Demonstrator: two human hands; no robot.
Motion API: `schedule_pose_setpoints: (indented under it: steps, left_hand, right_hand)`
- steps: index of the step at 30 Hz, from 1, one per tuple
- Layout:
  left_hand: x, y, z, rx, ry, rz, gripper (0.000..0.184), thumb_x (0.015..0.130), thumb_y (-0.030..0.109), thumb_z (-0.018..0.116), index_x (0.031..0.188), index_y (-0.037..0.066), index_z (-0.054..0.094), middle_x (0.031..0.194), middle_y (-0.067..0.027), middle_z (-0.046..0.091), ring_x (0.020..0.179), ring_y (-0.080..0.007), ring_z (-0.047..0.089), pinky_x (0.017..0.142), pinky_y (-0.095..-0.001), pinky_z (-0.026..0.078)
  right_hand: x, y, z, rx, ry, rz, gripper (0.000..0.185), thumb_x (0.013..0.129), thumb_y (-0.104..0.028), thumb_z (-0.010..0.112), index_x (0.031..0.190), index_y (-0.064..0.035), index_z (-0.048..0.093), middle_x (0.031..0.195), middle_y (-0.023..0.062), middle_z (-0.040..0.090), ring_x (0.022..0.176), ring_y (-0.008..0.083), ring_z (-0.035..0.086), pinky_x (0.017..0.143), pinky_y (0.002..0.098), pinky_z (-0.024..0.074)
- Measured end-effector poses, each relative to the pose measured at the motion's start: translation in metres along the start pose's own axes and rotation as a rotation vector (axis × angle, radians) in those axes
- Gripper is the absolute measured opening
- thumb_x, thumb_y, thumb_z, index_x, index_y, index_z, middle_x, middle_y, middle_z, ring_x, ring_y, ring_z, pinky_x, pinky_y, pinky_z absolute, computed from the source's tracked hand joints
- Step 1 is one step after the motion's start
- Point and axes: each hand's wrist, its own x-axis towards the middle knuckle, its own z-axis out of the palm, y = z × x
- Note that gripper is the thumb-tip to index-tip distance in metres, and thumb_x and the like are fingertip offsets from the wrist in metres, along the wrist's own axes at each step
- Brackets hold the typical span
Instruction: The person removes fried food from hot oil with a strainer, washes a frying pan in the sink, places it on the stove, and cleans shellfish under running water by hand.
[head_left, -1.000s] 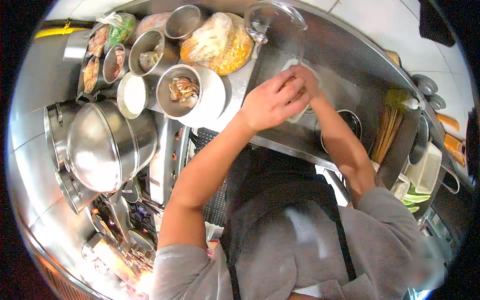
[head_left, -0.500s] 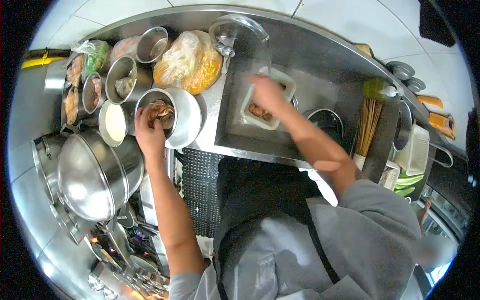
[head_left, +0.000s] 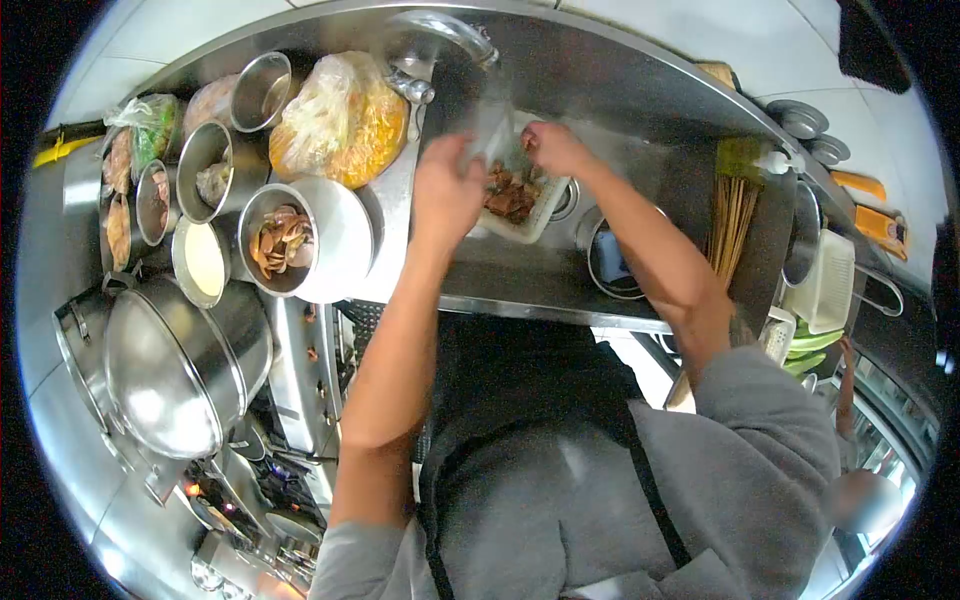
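In the sink (head_left: 665,165), in the head view, a white tub (head_left: 546,213) holds brown pieces (head_left: 510,200) near the water stream from the curved faucet (head_left: 450,24). The right hand (head_left: 560,150) is over the tub's far side, fingertips pinched on a small reddish-brown piece (head_left: 530,140). The left hand (head_left: 450,188), blurred, is by the tub's left side, thumb and fingers apart. On the counter at left, a steel bowl (head_left: 280,287) of brown slices (head_left: 281,238) stands beside a white bowl (head_left: 347,240); a round pot (head_left: 612,262) is below the right forearm.
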Motion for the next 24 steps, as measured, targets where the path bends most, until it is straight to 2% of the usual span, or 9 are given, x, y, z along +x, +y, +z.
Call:
schedule_pose_setpoints:
  steps: [1,3,6,7,10,12,15,22,24]
  left_hand:
    - [0.008,-0.008,0.021,-0.072,-0.074,-0.106,0.029,0.08,0.011,0.062,0.107,0.001,0.064,0.096,-0.0171,0.065,0.094,-0.0351,0.062,0.085,-0.0394,0.047]
    - [0.023,-0.034,0.06,-0.132,-0.199,-0.174,0.028,0.085,0.014,0.062,0.109,-0.001,0.062,0.098,-0.0138,0.066,0.09,-0.0265,0.063,0.082,-0.0351,0.048]
    - [0.03,-0.03,0.077,-0.416,-0.423,-0.37,0.029,0.089,0.017,0.062,0.111,-0.001,0.062,0.1,-0.0102,0.067,0.088,-0.0186,0.063,0.079,-0.0306,0.05]
    - [0.032,-0.026,0.079,-0.541,-0.503,-0.451,0.028,0.089,0.018,0.062,0.111,-0.001,0.063,0.101,-0.0093,0.067,0.088,-0.0167,0.063,0.077,-0.0294,0.051]
    - [0.035,-0.015,0.077,-0.609,-0.546,-0.448,0.029,0.09,0.019,0.063,0.112,0.0,0.064,0.102,-0.0083,0.067,0.087,-0.0151,0.063,0.077,-0.027,0.051]
    - [0.034,-0.004,0.072,-0.563,-0.52,-0.365,0.029,0.089,0.018,0.063,0.111,0.0,0.065,0.099,-0.0088,0.068,0.085,-0.0147,0.064,0.075,-0.027,0.051]
    - [0.036,0.005,0.072,-0.473,-0.472,-0.289,0.027,0.088,0.015,0.063,0.107,-0.004,0.065,0.089,-0.0092,0.069,0.076,-0.0131,0.064,0.068,-0.0265,0.051]
    - [0.044,0.0,0.077,-0.177,-0.414,-0.194,0.024,0.084,0.014,0.057,0.097,-0.003,0.069,0.071,-0.009,0.068,0.06,-0.0127,0.063,0.055,-0.0305,0.048]
    - [0.047,0.002,0.075,-0.092,-0.438,-0.195,0.025,0.084,0.012,0.055,0.096,-0.005,0.068,0.075,-0.0102,0.068,0.058,-0.0155,0.063,0.054,-0.0306,0.049]
  right_hand:
    - [-0.007,-0.002,-0.007,0.289,-0.008,0.074,0.031,0.074,-0.005,0.064,0.103,0.0025,0.059,0.096,0.0121,0.066,0.085,0.0255,0.064,0.076,0.0341,0.0514]
    - [-0.026,-0.003,-0.016,0.875,-0.023,0.227,0.034,0.073,-0.003,0.066,0.105,0.0036,0.058,0.097,0.01,0.065,0.085,0.0215,0.063,0.078,0.0325,0.0508]
    - [-0.054,-0.028,-0.049,1.023,-0.013,0.178,0.038,0.075,-0.003,0.069,0.11,0.003,0.057,0.1,0.0077,0.063,0.088,0.0157,0.061,0.078,0.03,0.0498]
    - [-0.056,-0.024,-0.049,0.922,0.052,0.137,0.036,0.074,-0.008,0.069,0.108,0.0009,0.059,0.099,0.0085,0.065,0.088,0.017,0.062,0.079,0.0308,0.0497]
    - [-0.058,-0.012,-0.043,0.73,0.18,0.062,0.034,0.071,-0.016,0.071,0.102,-0.0032,0.064,0.096,0.0104,0.068,0.088,0.0202,0.064,0.082,0.0324,0.0497]
    - [-0.057,-0.014,-0.043,0.754,0.188,0.064,0.034,0.07,-0.016,0.07,0.101,-0.0032,0.065,0.096,0.0113,0.069,0.089,0.0214,0.065,0.083,0.0326,0.0499]
    - [-0.059,-0.026,-0.056,0.551,0.191,0.109,0.036,0.071,-0.008,0.067,0.106,0.0006,0.062,0.099,0.0101,0.066,0.089,0.0165,0.062,0.079,0.0298,0.0491]
    - [-0.049,-0.032,-0.056,0.484,0.244,0.141,0.03,0.07,-0.012,0.068,0.097,0.0017,0.066,0.086,0.0129,0.069,0.079,0.0175,0.065,0.072,0.031,0.0507]
    - [-0.046,-0.036,-0.059,0.419,0.218,0.162,0.029,0.07,-0.012,0.068,0.096,0.0019,0.067,0.085,0.0121,0.069,0.077,0.017,0.065,0.07,0.0306,0.0508]
